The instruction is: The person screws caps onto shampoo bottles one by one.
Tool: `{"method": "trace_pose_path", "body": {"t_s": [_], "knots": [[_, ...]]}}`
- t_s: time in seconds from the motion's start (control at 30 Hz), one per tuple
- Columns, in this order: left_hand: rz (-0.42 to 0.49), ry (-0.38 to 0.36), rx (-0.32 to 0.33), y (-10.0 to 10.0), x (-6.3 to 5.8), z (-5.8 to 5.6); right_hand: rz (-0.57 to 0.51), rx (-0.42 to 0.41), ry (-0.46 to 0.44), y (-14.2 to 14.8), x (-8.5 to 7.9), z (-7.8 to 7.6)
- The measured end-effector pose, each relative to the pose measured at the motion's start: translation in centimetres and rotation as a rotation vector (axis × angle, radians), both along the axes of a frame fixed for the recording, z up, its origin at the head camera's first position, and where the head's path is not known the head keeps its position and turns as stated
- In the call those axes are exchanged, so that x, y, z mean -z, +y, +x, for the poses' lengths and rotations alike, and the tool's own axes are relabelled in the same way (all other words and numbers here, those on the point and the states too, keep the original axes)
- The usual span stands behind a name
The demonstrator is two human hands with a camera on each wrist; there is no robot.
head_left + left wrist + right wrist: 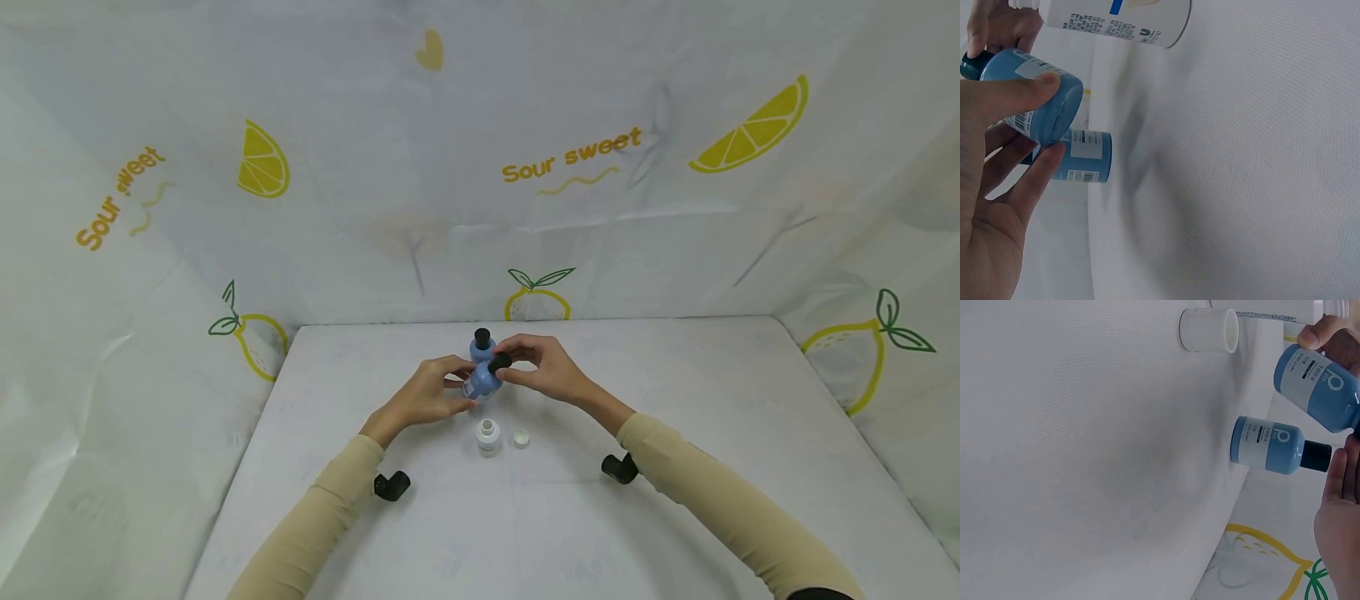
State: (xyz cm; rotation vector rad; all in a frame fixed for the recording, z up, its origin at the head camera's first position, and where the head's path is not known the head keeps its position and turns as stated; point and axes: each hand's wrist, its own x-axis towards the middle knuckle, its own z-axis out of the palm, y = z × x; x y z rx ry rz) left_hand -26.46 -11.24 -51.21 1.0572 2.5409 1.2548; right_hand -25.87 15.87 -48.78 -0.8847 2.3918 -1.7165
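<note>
While both hands work near the far edge of the table (570,533), smooth blue bottle (482,385) is held in the air between them, tilted, with its cap side toward the right hand. This bottle has rounded shoulders, a glossy surface, a pale printed label and a black cap (499,362) of short cylinder shape. Just behind it, an upright second blue bottle (1269,445) of the same form stands on the table. Nearer to the person, a white bottle (488,442) stands upright, with its threaded neck uncovered, and beside it, apart, sits a hollow white cap (521,439) with its rim upward. The table covering shows a fine woven texture.

Left hand (429,392) is partly closed: its thumb presses one side of the held bottle, while the fingers support the opposite side. Right hand (546,367) comes from the other side, the wrist slightly bent, and its thumb and fingers pinch the black cap. Both forearms, in beige sleeves (318,512), reach forward and inward.
</note>
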Motion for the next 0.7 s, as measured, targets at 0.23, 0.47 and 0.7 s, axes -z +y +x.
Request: {"method": "trace_pose_path", "body": {"t_s": [0.23, 0.47, 0.7], "knots": [[-0.004, 0.012, 0.003, -0.01, 0.15, -0.09, 0.007, 0.023, -0.025, -0.11, -0.08, 0.07], [-0.006, 0.017, 0.001, -0.08, 0.24, -0.13, 0.02, 0.036, -0.017, -0.19, -0.05, 0.04], [-0.013, 0.018, -0.01, -0.2, 0.33, -0.08, 0.018, 0.039, -0.021, -0.26, 0.03, 0.15]]}}
